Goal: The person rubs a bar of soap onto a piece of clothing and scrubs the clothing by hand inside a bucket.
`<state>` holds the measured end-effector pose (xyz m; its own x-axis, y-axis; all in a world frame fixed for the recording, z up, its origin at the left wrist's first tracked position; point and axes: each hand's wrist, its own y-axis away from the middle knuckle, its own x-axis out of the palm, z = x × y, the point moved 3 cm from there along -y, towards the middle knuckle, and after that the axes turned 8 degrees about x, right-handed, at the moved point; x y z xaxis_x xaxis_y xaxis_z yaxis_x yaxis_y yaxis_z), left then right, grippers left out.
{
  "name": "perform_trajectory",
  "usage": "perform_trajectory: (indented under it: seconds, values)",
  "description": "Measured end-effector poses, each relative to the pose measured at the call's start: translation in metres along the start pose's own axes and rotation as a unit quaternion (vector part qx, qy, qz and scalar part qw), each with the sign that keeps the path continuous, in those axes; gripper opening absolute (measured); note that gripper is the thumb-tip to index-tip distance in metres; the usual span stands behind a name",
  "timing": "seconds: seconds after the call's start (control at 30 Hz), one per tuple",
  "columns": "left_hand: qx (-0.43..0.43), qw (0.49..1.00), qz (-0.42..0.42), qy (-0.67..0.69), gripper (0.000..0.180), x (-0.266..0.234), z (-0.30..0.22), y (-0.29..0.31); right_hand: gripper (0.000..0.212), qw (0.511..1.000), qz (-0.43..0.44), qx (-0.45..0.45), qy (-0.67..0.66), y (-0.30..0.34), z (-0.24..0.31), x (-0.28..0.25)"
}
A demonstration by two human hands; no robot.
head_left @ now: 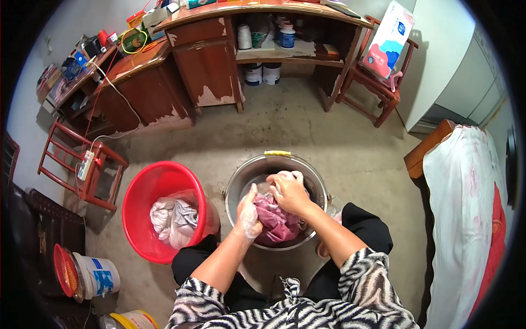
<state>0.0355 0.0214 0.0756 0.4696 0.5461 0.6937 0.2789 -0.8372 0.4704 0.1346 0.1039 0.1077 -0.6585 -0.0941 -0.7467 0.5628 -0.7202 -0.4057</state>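
Observation:
A metal bucket (241,176) stands on the floor between my knees. Inside it lies a wet pink cloth (278,223) with soap foam on it. My left hand (247,215), covered in suds, grips the left side of the cloth. My right hand (289,191) clutches the upper part of the same cloth over the bucket's middle. Both hands are close together, bunching the fabric.
A red plastic tub (143,189) with white and grey laundry (174,218) sits left of the bucket. A wooden desk (211,52), red chairs (378,82) and a bed (466,208) ring the concrete floor. A white pail (101,275) stands at lower left.

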Motion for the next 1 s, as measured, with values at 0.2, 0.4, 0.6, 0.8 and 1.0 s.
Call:
perform_trajectory:
  seconds: [0.2, 0.4, 0.6, 0.8, 1.0]
  values:
    - [0.073, 0.997, -0.010, -0.007, 0.030, -0.012, -0.021, -0.010, 0.055, 0.869, 0.442, 0.120, -0.186, 0.017, -0.012, -0.006]
    - [0.104, 0.993, -0.040, -0.046, 0.029, -0.013, -0.012, -0.017, 0.030, 0.908, 0.217, 0.235, -0.270, 0.014, -0.032, 0.001]
    - [0.020, 0.993, 0.107, 0.043, 0.047, -0.083, 0.002, -0.052, 0.030, 0.946, 0.109, -0.006, -0.307, 0.031, 0.084, 0.012]
    - [0.072, 0.988, -0.139, 0.002, 0.032, -0.018, 0.024, -0.010, 0.028, 0.998, 0.037, 0.057, -0.010, 0.024, 0.035, 0.029]
    - [0.046, 0.960, 0.216, 0.169, 0.035, -0.067, 0.033, -0.033, 0.025, 0.999, -0.016, -0.027, -0.026, 0.032, 0.064, 0.026]
